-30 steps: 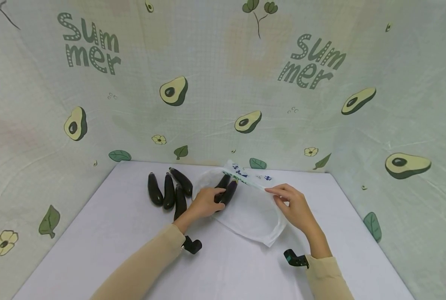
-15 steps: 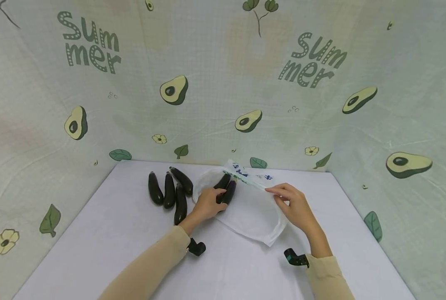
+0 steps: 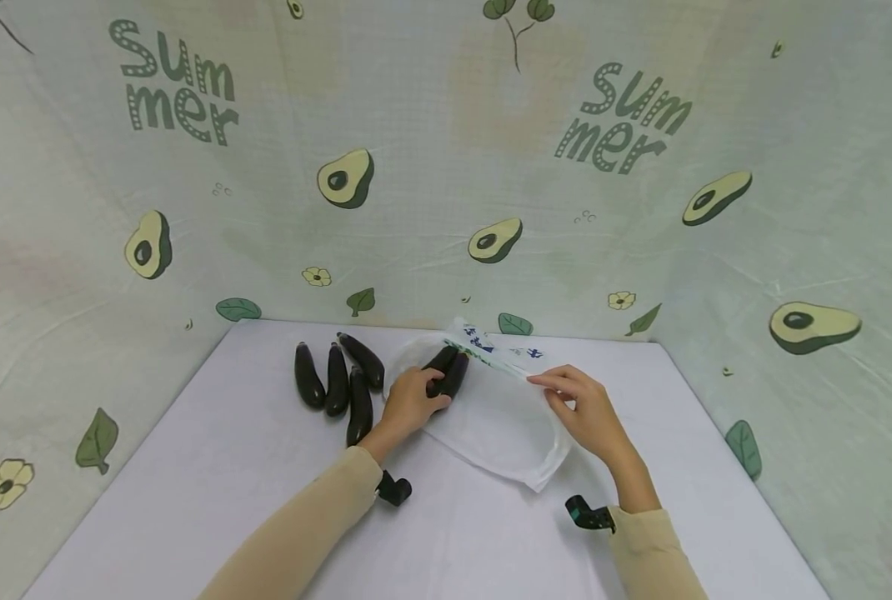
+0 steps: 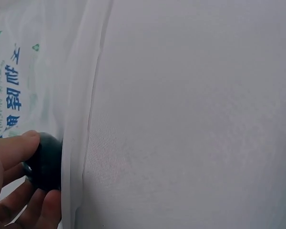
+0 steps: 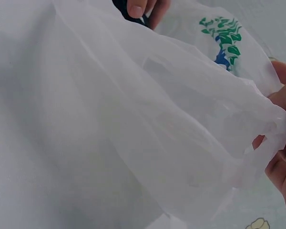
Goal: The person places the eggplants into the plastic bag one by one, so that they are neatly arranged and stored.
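My left hand (image 3: 410,400) grips an eggplant (image 3: 456,375) at a white plastic bag (image 3: 498,425) with green and blue print. A second dark eggplant (image 3: 441,360) lies right beside it, close to my fingertips. In the left wrist view, thumb and fingers curl round the rounded end of a dark eggplant (image 4: 48,162), next to the bag's edge. My right hand (image 3: 584,415) pinches the bag's rim on the right and holds it raised. From the right wrist, the bag (image 5: 181,124) hangs spread between the two hands, with its handle part at the right fingers (image 5: 281,167).
Several more eggplants (image 3: 338,381) lie on the white table (image 3: 213,467), left of the bag. One of them (image 3: 359,407) is close to my left wrist. A patterned cloth (image 3: 416,125) encloses the table at the back and sides.
My left hand has shifted slightly, and the eggplant in it has moved a little away from me and to the left, against the other one. The right hand stays on the bag's rim.
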### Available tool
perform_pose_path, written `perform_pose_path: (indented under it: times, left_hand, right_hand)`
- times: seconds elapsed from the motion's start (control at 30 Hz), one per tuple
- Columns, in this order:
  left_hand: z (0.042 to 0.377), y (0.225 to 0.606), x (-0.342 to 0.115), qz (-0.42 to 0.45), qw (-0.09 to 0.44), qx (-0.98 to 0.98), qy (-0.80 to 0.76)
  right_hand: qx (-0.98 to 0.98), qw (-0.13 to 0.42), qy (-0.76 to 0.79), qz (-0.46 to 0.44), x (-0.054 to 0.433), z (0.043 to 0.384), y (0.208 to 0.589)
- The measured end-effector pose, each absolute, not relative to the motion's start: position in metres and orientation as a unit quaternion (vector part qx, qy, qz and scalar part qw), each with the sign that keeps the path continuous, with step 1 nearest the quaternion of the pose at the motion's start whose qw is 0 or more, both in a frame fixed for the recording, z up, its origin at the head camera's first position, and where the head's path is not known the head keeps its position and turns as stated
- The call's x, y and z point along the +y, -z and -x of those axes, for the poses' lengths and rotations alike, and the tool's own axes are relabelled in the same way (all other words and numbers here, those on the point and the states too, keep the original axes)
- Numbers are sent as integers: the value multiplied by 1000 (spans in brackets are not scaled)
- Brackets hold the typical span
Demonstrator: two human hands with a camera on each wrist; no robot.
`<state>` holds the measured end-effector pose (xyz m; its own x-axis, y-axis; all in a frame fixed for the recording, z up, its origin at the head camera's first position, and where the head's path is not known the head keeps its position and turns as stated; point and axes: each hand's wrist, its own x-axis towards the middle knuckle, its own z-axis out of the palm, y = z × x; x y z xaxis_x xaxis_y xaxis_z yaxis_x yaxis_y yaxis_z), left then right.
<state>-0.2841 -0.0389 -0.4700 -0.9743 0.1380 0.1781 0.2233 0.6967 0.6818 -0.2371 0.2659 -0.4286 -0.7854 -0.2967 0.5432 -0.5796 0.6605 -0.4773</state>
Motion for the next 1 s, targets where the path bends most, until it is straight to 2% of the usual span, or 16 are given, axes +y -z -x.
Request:
perform_pose_path:
  times: [0.37, 1.0]
  left_hand:
    - [293, 472, -35, 76, 81, -920, 376]
    - [293, 467, -43, 93, 80, -923, 365]
  right_hand:
    - [-887, 213, -328, -248, 264, 236, 428]
    - [-888, 212, -325, -247, 263, 236, 429]
